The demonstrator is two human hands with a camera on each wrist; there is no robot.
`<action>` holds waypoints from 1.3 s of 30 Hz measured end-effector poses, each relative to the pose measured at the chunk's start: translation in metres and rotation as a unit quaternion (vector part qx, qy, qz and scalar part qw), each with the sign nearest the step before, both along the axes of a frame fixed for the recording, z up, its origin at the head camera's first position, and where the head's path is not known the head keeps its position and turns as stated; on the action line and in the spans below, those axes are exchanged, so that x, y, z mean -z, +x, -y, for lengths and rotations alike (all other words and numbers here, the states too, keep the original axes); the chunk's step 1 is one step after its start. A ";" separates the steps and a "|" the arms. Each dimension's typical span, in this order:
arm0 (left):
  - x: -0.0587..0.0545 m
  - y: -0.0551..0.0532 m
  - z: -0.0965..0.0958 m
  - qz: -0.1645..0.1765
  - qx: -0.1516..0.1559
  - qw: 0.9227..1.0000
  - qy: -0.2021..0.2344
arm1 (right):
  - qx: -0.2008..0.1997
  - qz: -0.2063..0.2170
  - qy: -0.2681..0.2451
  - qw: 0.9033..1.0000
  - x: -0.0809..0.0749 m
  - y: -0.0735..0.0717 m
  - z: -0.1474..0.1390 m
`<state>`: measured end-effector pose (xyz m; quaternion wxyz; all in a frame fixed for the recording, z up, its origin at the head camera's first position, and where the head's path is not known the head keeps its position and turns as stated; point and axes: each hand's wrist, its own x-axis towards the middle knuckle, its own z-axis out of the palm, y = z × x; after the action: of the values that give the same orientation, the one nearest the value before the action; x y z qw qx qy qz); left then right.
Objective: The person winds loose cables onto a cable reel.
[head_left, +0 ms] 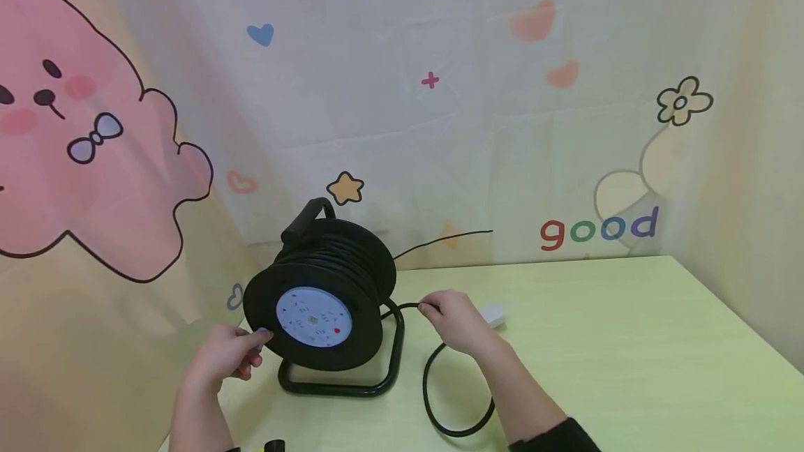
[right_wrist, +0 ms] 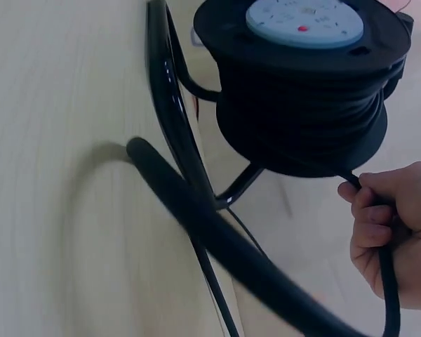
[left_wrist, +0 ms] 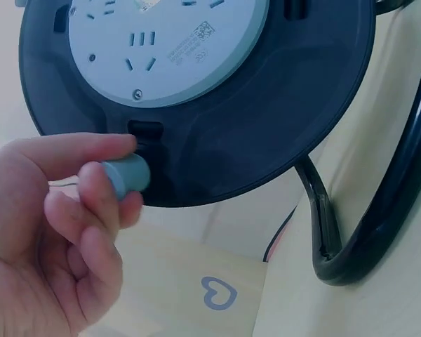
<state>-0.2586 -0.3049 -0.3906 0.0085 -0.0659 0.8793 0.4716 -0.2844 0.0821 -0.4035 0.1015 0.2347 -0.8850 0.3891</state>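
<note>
A black cable reel [head_left: 364, 351] stands on its tubular frame [head_left: 333, 389], with a pale socket panel [head_left: 313, 317] facing the front. Between thumb and fingers, my left hand [head_left: 222, 354] pinches a small grey-blue knob [left_wrist: 133, 174] at the rim of the reel's front disc. To the right of the reel, my right hand [head_left: 461, 323] grips the black cable [right_wrist: 387, 281] near where it leaves the drum. Several turns of cable are wound on the drum. From the right hand the loose end loops over the table, and a white plug [head_left: 493, 315] shows behind the wrist.
The pale green table [head_left: 597, 340] runs to a printed curtain [head_left: 402, 124] at the back and sides. A small black object [head_left: 274, 446] pokes in at the bottom edge, mostly out of frame. A carrying handle [head_left: 308, 218] rises above the reel.
</note>
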 end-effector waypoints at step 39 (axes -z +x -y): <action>-0.015 0.001 -0.001 -0.046 -0.034 0.983 0.173 | 0.132 0.020 0.100 0.986 -0.020 0.006 -0.070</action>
<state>-0.2578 -0.3036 -0.3760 -0.0372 -0.0715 0.7809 0.6194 -0.2783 0.1524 -0.3832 0.1100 0.1171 -0.9446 0.2861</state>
